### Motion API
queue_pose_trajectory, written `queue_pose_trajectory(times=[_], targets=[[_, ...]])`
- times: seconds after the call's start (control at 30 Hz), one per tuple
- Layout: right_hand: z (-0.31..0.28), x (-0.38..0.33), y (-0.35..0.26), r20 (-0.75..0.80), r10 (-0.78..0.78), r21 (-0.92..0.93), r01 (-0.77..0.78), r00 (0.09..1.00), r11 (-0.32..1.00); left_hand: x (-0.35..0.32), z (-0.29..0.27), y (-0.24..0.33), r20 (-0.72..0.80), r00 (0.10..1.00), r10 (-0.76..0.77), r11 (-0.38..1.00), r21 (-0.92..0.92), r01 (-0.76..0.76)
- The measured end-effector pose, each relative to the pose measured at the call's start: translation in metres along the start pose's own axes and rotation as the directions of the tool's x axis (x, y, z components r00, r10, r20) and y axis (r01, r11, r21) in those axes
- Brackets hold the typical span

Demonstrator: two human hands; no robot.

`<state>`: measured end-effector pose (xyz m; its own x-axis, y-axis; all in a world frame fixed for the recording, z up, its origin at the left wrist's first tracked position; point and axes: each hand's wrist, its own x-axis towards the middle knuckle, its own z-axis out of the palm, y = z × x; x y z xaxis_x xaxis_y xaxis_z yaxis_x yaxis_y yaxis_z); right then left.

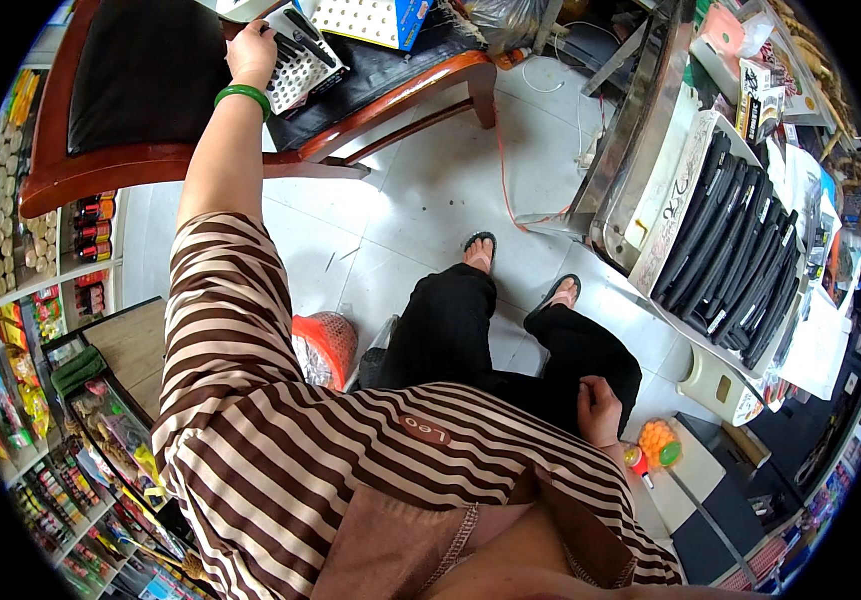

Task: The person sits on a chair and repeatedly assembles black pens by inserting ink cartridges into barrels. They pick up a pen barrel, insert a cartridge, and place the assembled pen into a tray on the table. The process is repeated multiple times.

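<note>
My left hand (pixel 252 52), with a green bangle (pixel 243 93) at its wrist, reaches to the far left over a wooden chair. Its fingers are closed at a slim black pen-like thing (pixel 267 29) beside a white tray (pixel 295 82) full of round holes. More black pen-like pieces (pixel 300 38) lie in that tray. The tray rests on the black chair seat (pixel 370 88). My right hand (pixel 598 410) is held low near my right thigh, its fingers curled in; whether anything is inside them is hidden.
A blue-edged box (pixel 375 20) with holes sits on the seat. At right, a white carton (pixel 666 205) holds several long black items on a metal-edged table. An orange cord (pixel 506 180) runs along the floor. Shelves (pixel 10 300) of goods line the left; a red bin (pixel 328 345) stands near me.
</note>
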<state>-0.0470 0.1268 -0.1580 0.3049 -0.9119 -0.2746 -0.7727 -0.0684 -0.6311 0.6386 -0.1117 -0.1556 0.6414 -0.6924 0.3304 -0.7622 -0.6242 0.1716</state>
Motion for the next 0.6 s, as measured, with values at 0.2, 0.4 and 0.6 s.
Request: queue_pose_trajectory(times=[0.2,0.4,0.6], targets=[[-0.001,-0.002,0.001,-0.004,0.002,-0.007,-0.002,1.0,1.0,-0.013,0.003,0.003,0.04,0.999,0.029,0.998,0.062,-0.031],[-0.001,-0.003,0.0,-0.014,0.019,-0.007,-0.019,1.0,1.0,-0.02,-0.016,0.031,0.268,0.962,-0.041,0.987,0.159,-0.003],[-0.003,-0.005,0.001,-0.039,-0.011,0.003,0.011,0.999,1.0,-0.003,-0.01,0.027,0.363,0.93,-0.061,0.981,0.194,-0.011]])
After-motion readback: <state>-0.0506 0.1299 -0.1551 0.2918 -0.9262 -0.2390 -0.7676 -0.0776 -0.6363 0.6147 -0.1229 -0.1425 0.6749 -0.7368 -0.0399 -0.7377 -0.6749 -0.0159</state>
